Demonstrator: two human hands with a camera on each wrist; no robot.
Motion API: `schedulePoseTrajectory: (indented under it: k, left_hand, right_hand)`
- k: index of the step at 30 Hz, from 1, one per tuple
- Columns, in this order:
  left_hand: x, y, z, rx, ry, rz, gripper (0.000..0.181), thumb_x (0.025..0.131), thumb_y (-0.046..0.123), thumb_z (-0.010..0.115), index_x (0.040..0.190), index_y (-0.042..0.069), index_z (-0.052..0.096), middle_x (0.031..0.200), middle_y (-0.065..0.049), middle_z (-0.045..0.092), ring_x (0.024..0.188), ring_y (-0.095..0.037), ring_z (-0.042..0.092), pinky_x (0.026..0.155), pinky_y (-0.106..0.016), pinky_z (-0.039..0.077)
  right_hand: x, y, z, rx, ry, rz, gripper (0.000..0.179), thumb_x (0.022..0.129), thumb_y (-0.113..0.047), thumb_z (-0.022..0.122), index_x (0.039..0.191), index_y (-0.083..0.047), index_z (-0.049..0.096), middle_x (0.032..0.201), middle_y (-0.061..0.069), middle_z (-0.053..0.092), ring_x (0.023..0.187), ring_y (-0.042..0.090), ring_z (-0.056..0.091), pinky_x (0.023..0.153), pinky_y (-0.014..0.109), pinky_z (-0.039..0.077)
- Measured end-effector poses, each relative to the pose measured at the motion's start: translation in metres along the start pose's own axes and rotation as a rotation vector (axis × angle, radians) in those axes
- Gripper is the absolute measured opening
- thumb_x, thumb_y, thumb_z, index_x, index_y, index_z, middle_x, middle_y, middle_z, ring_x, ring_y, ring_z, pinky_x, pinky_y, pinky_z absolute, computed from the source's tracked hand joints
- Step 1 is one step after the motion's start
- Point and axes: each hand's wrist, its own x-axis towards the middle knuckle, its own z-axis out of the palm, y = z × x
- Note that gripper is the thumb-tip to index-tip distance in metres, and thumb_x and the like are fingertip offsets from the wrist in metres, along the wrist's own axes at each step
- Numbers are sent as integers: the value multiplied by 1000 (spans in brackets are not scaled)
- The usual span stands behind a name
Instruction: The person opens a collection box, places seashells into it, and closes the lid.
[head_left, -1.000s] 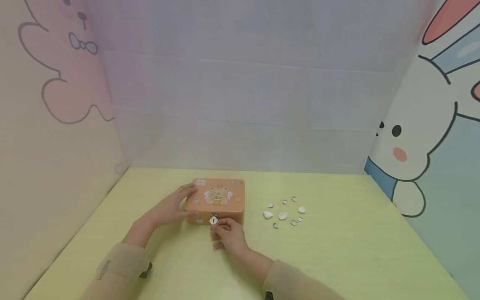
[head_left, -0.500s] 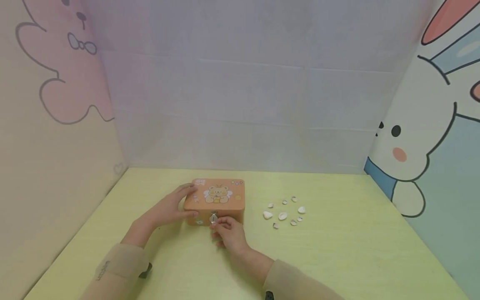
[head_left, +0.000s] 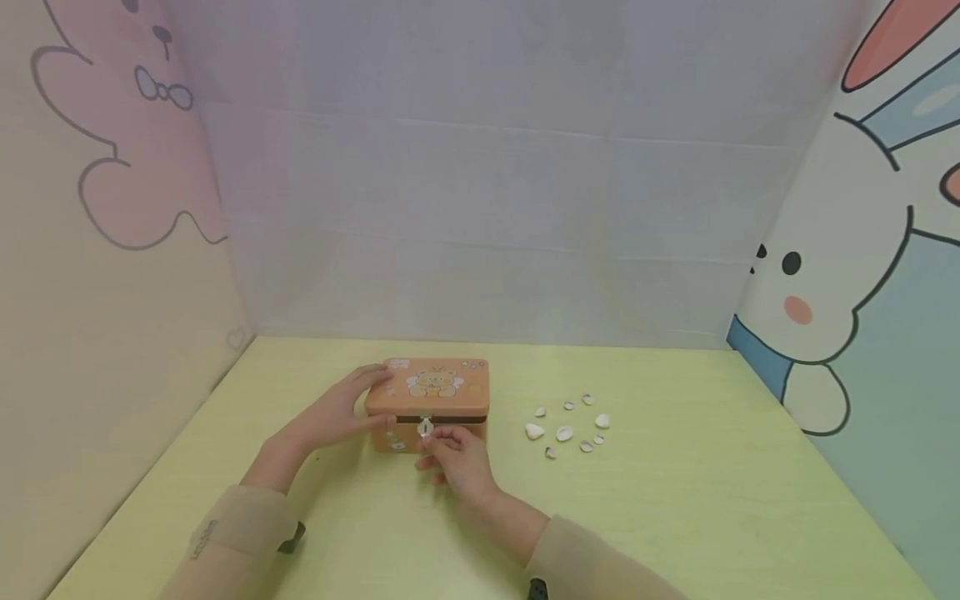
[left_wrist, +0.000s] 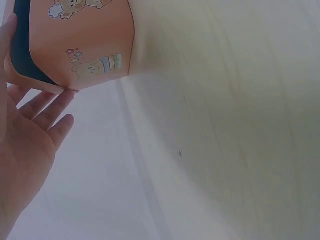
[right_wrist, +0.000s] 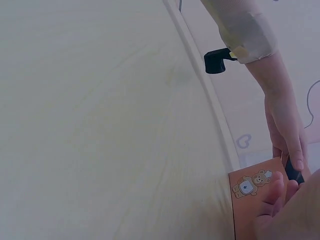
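An orange tin box (head_left: 427,435) with a bear printed on its lid (head_left: 431,396) stands on the table, left of the middle. Along the front the lid is tilted up, leaving a narrow dark gap, also visible in the left wrist view between lid and box wall (left_wrist: 82,40). My left hand (head_left: 337,410) holds the lid's left end, thumb at the front corner and fingers toward the back. At the front centre, my right hand (head_left: 461,462) pinches the small metal clasp (head_left: 425,427) between thumb and index finger. Its other fingers are loosely bent below.
Several small white seashells (head_left: 564,433) lie scattered on the yellow table (head_left: 675,500) to the right of the box. Cartoon-printed panels (head_left: 817,333) stand at the sides, and a plain pale backdrop (head_left: 487,208) rises behind the table.
The clasp has come up off the box front in my right hand, and the lid's front edge has risen, opening a gap. My left hand has stayed at the lid's left end.
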Motion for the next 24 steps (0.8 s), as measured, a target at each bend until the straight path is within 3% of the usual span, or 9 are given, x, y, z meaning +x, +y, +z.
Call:
schedulePoseTrajectory:
  k: [10,24]
  left_hand:
    - [5,1,-7,-14,54,21,71,81,57,64,134,13,49,139,-8,47,131,-32,40,105,-54,34]
    - [18,0,-19,-24,104,34,54,83,49,67,121,11,58,125,-8,59,119,-31,51,98,-52,41]
  right_hand:
    - [-2,-18,2,29,12,9,23,92,-20,62,105,-3,59,103,15,70,68,14,70,47,17,41]
    - [1,-33,-2,94,-25,-25,26,92,-15,62,110,2,58,104,18,69,72,20,71,42,16,38]
